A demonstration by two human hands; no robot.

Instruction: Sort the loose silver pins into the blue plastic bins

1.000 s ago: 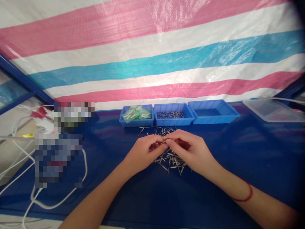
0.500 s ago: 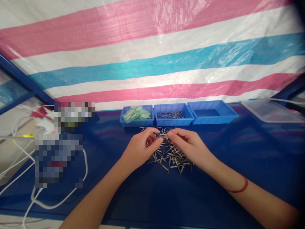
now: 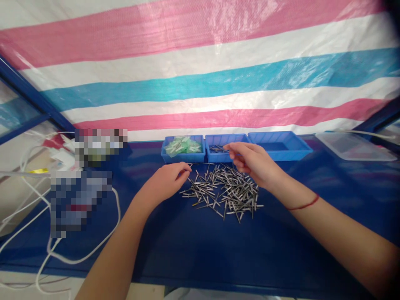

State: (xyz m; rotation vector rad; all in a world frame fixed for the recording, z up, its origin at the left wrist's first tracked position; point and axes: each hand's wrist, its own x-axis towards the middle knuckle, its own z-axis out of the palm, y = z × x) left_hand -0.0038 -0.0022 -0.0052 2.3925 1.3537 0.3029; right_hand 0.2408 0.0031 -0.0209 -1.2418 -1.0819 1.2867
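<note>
A heap of small metal pins [image 3: 223, 191] lies on the blue table [image 3: 200, 250]. My left hand [image 3: 165, 183] rests at the heap's left edge, fingers curled, pinching what looks like a thin pin. My right hand [image 3: 250, 160] reaches over the middle blue tray [image 3: 226, 154], which holds several pins; thumb and forefinger are pinched together at the tray's mouth, and what they hold is too small to make out. A left blue tray [image 3: 183, 155] holds pale green pieces. The right blue tray [image 3: 279, 146] looks empty.
A striped pink, white and blue tarp [image 3: 200, 66] hangs behind the trays. White cables [image 3: 81, 258] and blurred items lie at the left. A clear plastic lid [image 3: 354, 146] sits at the far right. Blue frame bars [image 3: 28, 96] stand at the left.
My hands were together over the pin heap. They have parted: the right hand has moved up and back to the middle tray, and the left hand has drawn away to the left of the heap.
</note>
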